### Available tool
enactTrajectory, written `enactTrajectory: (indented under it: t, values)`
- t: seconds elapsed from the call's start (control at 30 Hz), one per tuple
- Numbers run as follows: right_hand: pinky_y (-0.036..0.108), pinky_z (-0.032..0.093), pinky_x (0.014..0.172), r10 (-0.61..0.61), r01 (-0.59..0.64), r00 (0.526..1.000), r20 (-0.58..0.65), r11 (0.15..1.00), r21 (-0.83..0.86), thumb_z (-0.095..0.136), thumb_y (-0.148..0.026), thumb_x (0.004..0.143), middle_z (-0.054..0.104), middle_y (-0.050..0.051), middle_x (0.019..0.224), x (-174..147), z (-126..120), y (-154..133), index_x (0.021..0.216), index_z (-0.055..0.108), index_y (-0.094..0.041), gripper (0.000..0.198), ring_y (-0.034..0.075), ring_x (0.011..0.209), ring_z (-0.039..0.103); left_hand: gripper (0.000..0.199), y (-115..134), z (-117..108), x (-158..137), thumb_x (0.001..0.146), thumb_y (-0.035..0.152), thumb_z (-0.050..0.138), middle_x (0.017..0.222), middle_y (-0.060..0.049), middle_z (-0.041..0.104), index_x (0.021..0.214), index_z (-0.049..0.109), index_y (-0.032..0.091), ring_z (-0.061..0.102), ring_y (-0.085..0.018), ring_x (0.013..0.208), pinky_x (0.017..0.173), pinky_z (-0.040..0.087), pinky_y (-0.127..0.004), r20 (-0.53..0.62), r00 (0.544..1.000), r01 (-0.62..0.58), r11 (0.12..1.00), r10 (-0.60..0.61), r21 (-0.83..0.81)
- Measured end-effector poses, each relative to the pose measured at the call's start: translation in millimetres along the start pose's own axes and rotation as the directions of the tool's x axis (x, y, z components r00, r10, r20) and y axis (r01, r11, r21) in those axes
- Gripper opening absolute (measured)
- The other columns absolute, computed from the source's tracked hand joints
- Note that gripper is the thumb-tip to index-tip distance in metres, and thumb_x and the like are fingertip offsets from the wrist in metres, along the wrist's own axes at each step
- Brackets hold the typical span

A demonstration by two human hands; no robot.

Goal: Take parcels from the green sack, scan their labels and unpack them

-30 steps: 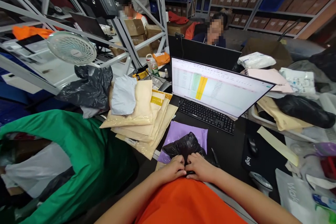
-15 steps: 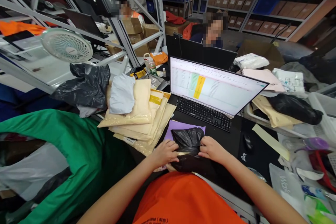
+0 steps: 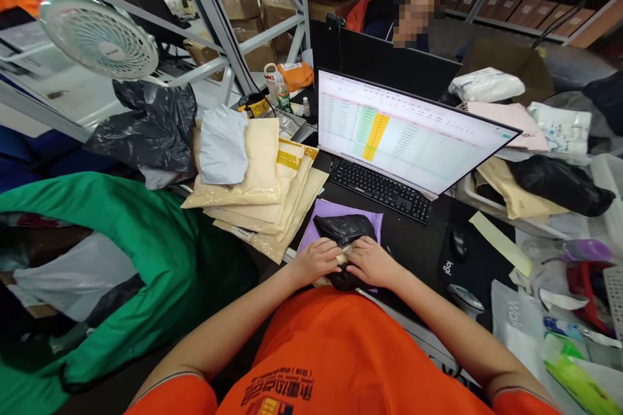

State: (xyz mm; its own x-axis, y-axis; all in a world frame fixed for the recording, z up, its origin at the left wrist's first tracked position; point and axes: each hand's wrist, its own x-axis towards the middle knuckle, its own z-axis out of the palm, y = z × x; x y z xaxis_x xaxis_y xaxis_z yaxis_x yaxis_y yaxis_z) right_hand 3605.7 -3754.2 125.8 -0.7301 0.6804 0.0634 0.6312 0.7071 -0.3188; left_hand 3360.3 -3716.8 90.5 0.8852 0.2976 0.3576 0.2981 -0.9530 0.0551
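A black plastic bag (image 3: 344, 227) lies at the desk's front edge, partly over a purple mailer (image 3: 372, 209). My left hand (image 3: 318, 261) grips the bag from its left side, fingers curled. From the right, my right hand (image 3: 370, 262) also closes on it, and the two hands nearly meet. Between them shows something pale, its kind hard to make out, at the bag's gathered opening. Part of the bag hangs below my fingers, close to my orange shirt.
A stack of padded envelopes (image 3: 243, 194) sits left of my hands. Ahead stand a keyboard (image 3: 379, 189) and a monitor (image 3: 413, 130). To the right are a mouse (image 3: 457, 245) and a crowded basket (image 3: 601, 220). A green sack (image 3: 160, 240) stands at lower left. Another person (image 3: 413, 10) sits beyond the monitor.
My hands have come closer together and the black bag is bunched between them, nearer my body. More of the purple mailer shows. The camera view has tilted down.
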Motion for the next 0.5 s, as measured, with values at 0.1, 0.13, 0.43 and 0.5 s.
enactTrajectory:
  t: [0.1, 0.13, 0.43, 0.5]
  values:
    - [0.042, 0.041, 0.098, -0.081, 0.087, 0.995, 0.052, 0.988, -0.131, 0.046, -0.039, 0.101, 0.067, 0.007, 0.074, -12.3, 6.0, 25.2, 0.081, 0.069, -0.018, 0.037, 0.022, 0.089, 0.056, 0.026, -0.9, -5.0, -2.9, 0.097, 0.035, 0.059, 0.1, -0.007, 0.065, 0.078, 0.067, 0.019, 0.055, -0.019, 0.095, 0.095, 0.044, -0.035, 0.113, 0.991, -0.074, 0.997, 0.075, -0.015]
    - [0.042, 0.039, 0.101, -0.127, 0.131, 0.991, 0.031, 0.979, -0.154, 0.046, -0.039, 0.102, 0.066, 0.006, 0.071, -18.7, 6.0, 35.1, 0.078, 0.068, -0.019, 0.038, 0.021, 0.089, 0.057, 0.027, -1.6, -8.1, -3.3, 0.097, 0.037, 0.059, 0.099, -0.007, 0.065, 0.078, 0.067, 0.019, 0.055, -0.019, 0.094, 0.094, 0.044, -0.035, 0.13, 0.989, -0.064, 0.998, 0.064, 0.0]
    - [0.039, 0.036, 0.109, -0.132, 0.094, 0.977, -0.166, 0.971, -0.22, 0.053, -0.028, 0.099, 0.07, 0.002, 0.078, -86.7, -3.3, 98.0, 0.082, 0.071, -0.022, 0.026, 0.015, 0.1, 0.064, 0.025, -10.0, -15.9, -24.9, 0.097, 0.036, 0.06, 0.097, -0.002, 0.069, 0.078, 0.069, 0.021, 0.056, -0.019, 0.096, 0.092, 0.038, -0.034, 0.064, 0.994, -0.095, 0.993, 0.091, 0.064]
    - [0.04, 0.038, 0.108, -0.052, 0.025, 0.987, -0.152, 0.984, -0.178, 0.051, -0.03, 0.1, 0.071, 0.003, 0.078, -94.8, 3.9, 102.0, 0.082, 0.072, -0.022, 0.029, 0.016, 0.1, 0.065, 0.025, -15.5, -7.6, -31.6, 0.096, 0.038, 0.061, 0.098, -0.001, 0.069, 0.079, 0.069, 0.022, 0.056, -0.018, 0.096, 0.092, 0.037, -0.034, 0.062, 0.996, -0.072, 0.995, 0.068, 0.069]
